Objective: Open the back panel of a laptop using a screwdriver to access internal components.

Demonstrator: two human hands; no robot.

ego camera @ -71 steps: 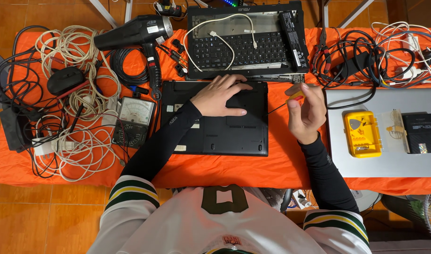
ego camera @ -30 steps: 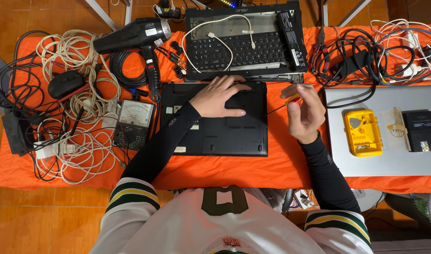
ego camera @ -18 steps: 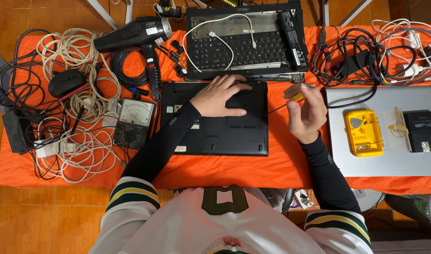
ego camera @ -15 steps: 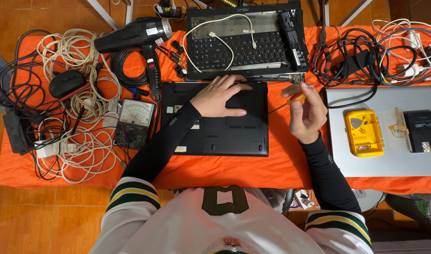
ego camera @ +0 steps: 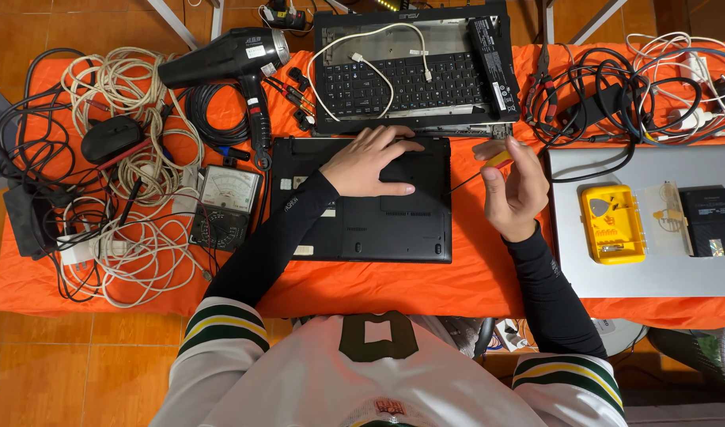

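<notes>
1. A black plastic laptop turned underside up (ego camera: 362,217) lies in the middle of the orange-covered desk (ego camera: 457,281), just in front of the person.
2. The left hand (ego camera: 370,162) rests flat on the upper part of that laptop base, fingers spread and loose, gripping nothing.
3. The right hand (ego camera: 514,190) hovers just beside the laptop's right edge, its fingers pinched together on a small screwdriver with a yellow and red handle (ego camera: 498,160); the thin shaft slants down to the left, its tip at the laptop's upper right corner.
4. Just behind the black base lies a second opened laptop with a bare keyboard (ego camera: 414,71), with a white cable (ego camera: 378,59) looped across it.
5. To the left lie a black hair dryer (ego camera: 228,63), a rectangular analog meter with a pale dial (ego camera: 226,207) and a tangle of white and black cords (ego camera: 133,198).
6. To the right, a closed silver laptop (ego camera: 655,269) carries a yellow plastic bit case (ego camera: 611,223) and a small black box (ego camera: 710,221).
7. More black and white cables (ego camera: 615,99) are piled behind the silver laptop.
</notes>
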